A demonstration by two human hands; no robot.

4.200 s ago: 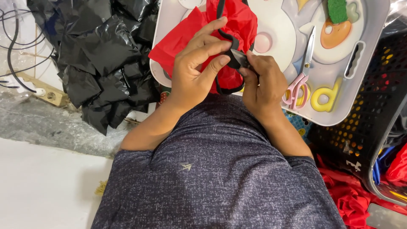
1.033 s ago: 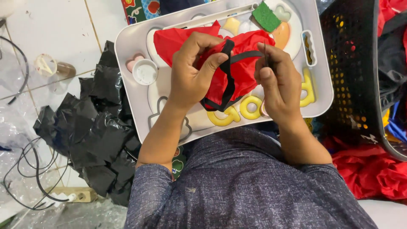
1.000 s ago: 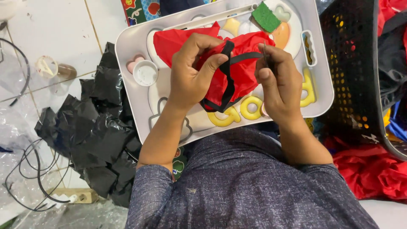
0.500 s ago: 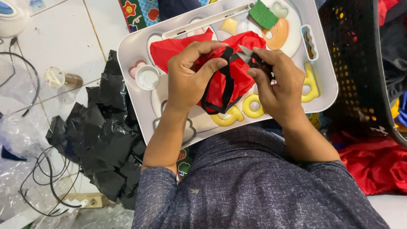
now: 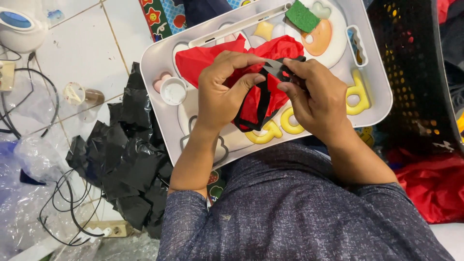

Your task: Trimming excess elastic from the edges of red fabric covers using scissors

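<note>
Big grey tray (image 5: pixel 159 67) on the lap, tipped a bit, long side running left to right. Black basket (image 5: pixel 411 72) just right of it, black bags (image 5: pixel 125 159) on the floor to the left. Red cloth (image 5: pixel 203 60) spread on the tray, bunched up under both hands. Black strap (image 5: pixel 263 104) looped over the cloth, long way running up and down, from the fingers down to the yellow shapes (image 5: pixel 285 125). Left hand (image 5: pixel 222 92) curled on the cloth, thumb and fingers pinching cloth and strap together from the left. Right hand (image 5: pixel 316 101) closed too, fingertips squeezing the top end of the strap, maybe with a small clip, too small to tell. Top of the strap right between both hands, touching both. Loop end hanging nearer the left hand. Small white cup (image 5: pixel 173 91) just left of the left hand, not touched. Green pad (image 5: pixel 302 15) at the far end of the tray, well apart from the hands.
</note>
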